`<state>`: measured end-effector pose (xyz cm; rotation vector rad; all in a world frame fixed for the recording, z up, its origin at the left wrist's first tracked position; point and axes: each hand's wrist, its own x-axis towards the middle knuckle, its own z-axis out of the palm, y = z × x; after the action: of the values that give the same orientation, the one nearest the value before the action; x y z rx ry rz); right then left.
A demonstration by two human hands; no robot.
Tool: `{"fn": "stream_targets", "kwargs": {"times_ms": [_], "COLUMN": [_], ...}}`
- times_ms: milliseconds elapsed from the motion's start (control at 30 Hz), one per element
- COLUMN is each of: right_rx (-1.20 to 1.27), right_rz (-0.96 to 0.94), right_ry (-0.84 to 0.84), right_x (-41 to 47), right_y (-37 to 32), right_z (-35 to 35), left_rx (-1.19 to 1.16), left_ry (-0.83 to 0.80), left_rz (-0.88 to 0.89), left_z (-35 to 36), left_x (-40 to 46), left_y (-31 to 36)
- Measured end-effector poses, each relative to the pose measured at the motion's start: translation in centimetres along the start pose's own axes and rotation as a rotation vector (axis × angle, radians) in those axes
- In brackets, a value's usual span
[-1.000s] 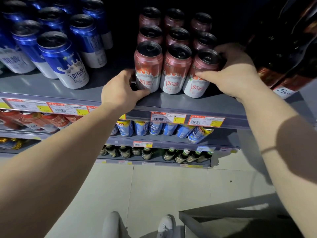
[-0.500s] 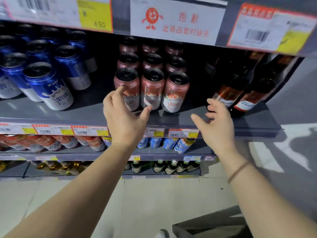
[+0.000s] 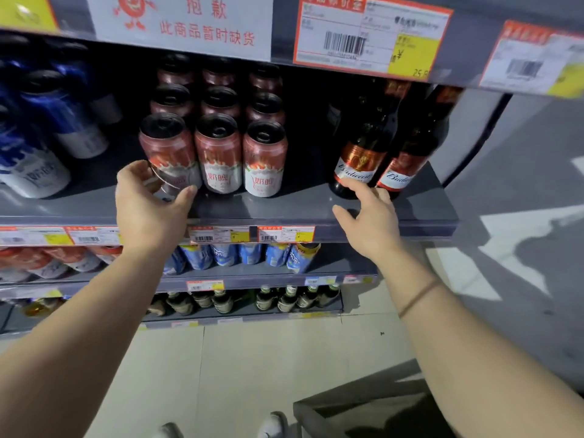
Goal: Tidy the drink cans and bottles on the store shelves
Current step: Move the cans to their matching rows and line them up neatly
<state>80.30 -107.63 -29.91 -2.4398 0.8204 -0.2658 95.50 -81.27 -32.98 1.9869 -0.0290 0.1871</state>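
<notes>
Grey metal shelving point(image 3: 284, 210) fills the view, its edges lined with price tags point(image 3: 286, 233) and a white notice sign point(image 3: 183, 23) above. Below it lies a pale tiled floor point(image 3: 252, 358); right of it, what may be a dark cart frame point(image 3: 357, 403).

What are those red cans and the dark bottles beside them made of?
The red cans look like thin metal, probably aluminium: dark pull-tab lids, glossy printed sides catching light. The dark bottles look like brown glass with shiny paper or foil labels, though dark plastic cannot be ruled out.
</notes>
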Motion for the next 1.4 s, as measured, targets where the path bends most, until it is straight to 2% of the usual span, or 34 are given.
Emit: {"fn": "stream_targets", "kwargs": {"times_ms": [200,333,500,733,867,933,1033,1100,1233,1300,1400], "right_rx": [-0.072,-0.015,0.126,0.295,0.224,0.156,0.179,0.209,0.234,0.211,0.321], "right_rz": [-0.010,-0.025,-0.232,-0.388,-0.314,-0.250,-0.175,-0.129,-0.030,-0.020,0.003], "right_ry": [-0.013,0.145,0.061,-0.070,-0.082,-0.069,-0.116,-0.087,0.073,0.053,0.085], "right_x": [0.1,-1.2,-4.2,-5.8,-4.7,-3.9,-2.8,-2.3,-2.2,-2.2,-1.9], "right_y": [0.3,-2.1,-10.9,-24.9,-31.6,-34.4,-36.9,-37.1,-36.0,-35.4,-35.7], "right_z": [-0.5,0.6,4.7,11.6,15.9,18.2,20.1,20.6,20.1,19.4,18.2], "left_rx": [0.002,-0.027,-0.043,-0.032,0.044,0.073,0.103,0.093,0.154,0.150,0.039], "left_ry": [-0.038,-0.102,-0.188,-0.072,-0.020,-0.037,-0.059,-0.042,0.034,0.038,0.004], "left_rz": [-0.010,-0.030,-0.035,0.001,0.020,0.053,0.105,0.109,0.199,0.231,0.145], "left_z": [0.0,-0.8,-4.1,-14.4,-20.8,-23.4,-25.5,-25.9,-26.1,-26.1,-26.2], "left_x": [0.0,0.2,0.8,4.8,9.6,12.2,14.9,15.9,16.0,15.8,15.7], "left_y": [0.3,0.4,0.2,-3.2,-6.3,-7.8,-8.8,-9.1,-9.2,-9.4,-10.2]}}
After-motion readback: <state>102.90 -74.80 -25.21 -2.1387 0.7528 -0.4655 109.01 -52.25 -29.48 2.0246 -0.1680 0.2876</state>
